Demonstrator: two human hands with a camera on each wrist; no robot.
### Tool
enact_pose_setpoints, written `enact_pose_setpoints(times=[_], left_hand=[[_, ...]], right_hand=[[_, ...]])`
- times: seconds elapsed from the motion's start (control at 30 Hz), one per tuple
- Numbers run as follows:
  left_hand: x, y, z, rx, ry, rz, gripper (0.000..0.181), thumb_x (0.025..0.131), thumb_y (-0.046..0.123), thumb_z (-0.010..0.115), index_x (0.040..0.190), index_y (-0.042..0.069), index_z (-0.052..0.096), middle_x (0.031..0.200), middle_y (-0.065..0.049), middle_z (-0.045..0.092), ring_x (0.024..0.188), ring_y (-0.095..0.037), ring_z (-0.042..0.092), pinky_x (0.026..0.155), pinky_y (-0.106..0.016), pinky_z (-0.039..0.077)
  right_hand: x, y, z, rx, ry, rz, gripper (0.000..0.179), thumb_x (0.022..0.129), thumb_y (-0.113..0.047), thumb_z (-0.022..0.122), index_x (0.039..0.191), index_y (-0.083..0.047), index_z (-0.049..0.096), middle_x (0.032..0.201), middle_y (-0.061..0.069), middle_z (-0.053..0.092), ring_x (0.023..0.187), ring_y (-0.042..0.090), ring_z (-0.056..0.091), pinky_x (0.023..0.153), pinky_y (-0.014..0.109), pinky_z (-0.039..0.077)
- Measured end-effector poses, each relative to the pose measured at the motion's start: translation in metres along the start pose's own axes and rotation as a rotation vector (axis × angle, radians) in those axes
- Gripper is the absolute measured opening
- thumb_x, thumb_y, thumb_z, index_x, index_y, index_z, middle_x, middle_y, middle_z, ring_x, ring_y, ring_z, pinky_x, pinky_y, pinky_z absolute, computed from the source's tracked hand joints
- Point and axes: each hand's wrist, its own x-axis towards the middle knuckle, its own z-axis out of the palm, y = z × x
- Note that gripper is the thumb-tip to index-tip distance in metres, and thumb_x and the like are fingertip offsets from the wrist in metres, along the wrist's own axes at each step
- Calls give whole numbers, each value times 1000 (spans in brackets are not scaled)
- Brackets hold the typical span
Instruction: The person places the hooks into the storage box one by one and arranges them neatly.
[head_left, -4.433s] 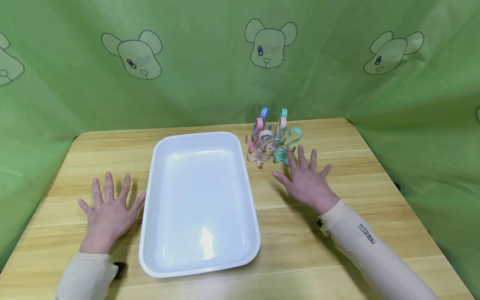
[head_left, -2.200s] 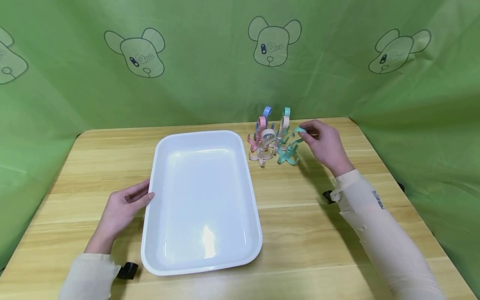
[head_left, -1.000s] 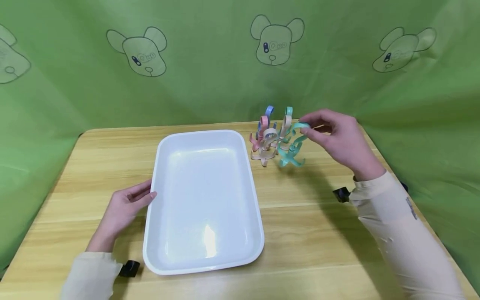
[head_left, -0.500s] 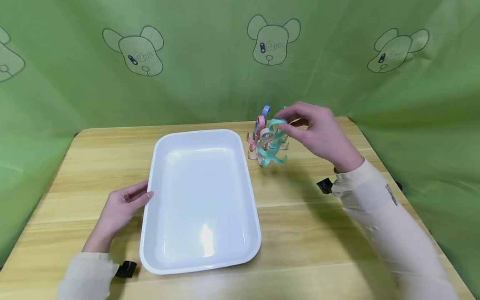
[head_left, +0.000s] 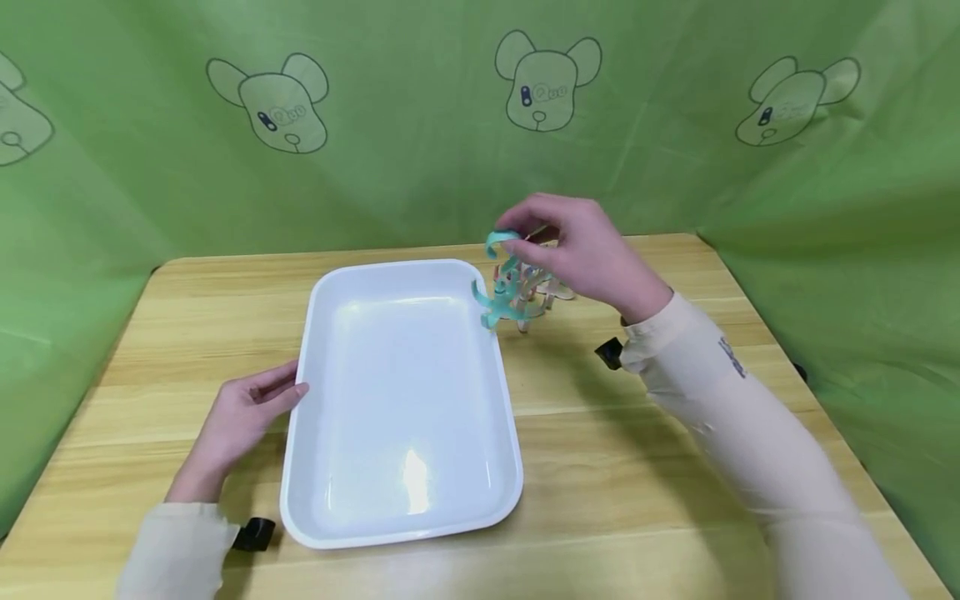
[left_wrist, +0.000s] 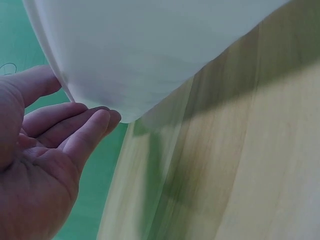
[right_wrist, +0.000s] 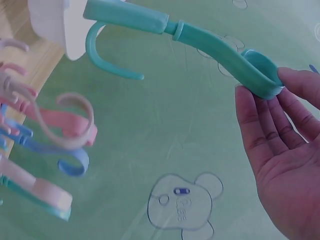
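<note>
My right hand (head_left: 577,246) pinches the curved top of a teal multi-claw hanging hook (head_left: 504,296) between thumb and fingers. The hook hangs above the right rim of a white tray (head_left: 405,392), near its far corner. In the right wrist view, my right hand (right_wrist: 285,125) holds the loop of the teal hook (right_wrist: 220,50), and its stem and one claw show. My left hand (head_left: 243,417) grips the tray's left rim, thumb on top. In the left wrist view, my left hand (left_wrist: 55,140) has its fingers against the tray's outer wall (left_wrist: 125,60).
More claw hooks stand behind my right hand, mostly hidden in the head view. The right wrist view shows a pink hook (right_wrist: 60,122), a blue hook (right_wrist: 50,147) and pale ones. A green curtain (head_left: 420,183) rises behind the wooden table (head_left: 600,467).
Both hands lay flat on the table at first. My left hand took the tray's rim; my right hand took the teal hook, lifted it and moved it left to the tray's right rim.
</note>
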Motion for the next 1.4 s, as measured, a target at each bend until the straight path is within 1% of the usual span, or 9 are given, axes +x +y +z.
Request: enact_pose_setpoints(times=[0.2,0.4,0.7,0.87,1.1,1.3,1.4], left_hand=[[-1,0,-1,2,-3,-8,65,94,42,66,141,-1,50,136,-19,55,120,-30,56,86,-20,50],[-1,0,1,-3,-8,-13,65,94,42,66,141,0,50,136,-19,55,120,-29,56,86,-21,50],[-1,-2,0,-6,-5,-19,65,95,41,66,141,-1,49,136,-19,55,120,-30,56,86,-21,50],[-1,-3,1,-6,-10,-19,64,95,41,66,141,-1,49,136,-19,55,120,-30,56,86,-21,50],[-3,2,-1,1,-18,-11,63,95,40,66,141,-1,50,137,-19,54,120,-31,55,87,-21,50],[-2,2,-1,22,-17,-23,65,94,42,65,141,1,50,137,-18,54,120,-30,56,87,-22,50],[0,2,-1,32,-13,-28,66,94,44,65,141,1,50,137,-18,54,121,-30,55,87,-23,50]], right_hand=[[17,-5,15,26,-76,3,17,93,-10,69,110,-5,70,100,2,67,89,14,61,81,29,53],[26,-7,26,36,-105,1,17,92,-9,71,109,-5,70,100,1,67,90,13,62,81,26,53],[39,-9,35,36,-170,54,19,93,-12,70,112,-9,69,102,-1,65,90,12,62,81,24,52],[46,-9,44,42,-192,33,20,93,-12,70,113,-8,68,103,-2,65,94,10,60,84,22,51],[54,-8,56,40,-219,21,19,93,-11,70,112,-8,68,101,-3,64,93,10,58,84,23,50],[60,-8,65,31,-228,-13,17,93,-10,69,110,-9,68,99,-3,65,91,11,59,80,24,51],[64,-8,70,27,-240,-14,16,94,-9,69,110,-8,68,99,-3,65,90,11,59,79,24,51]])
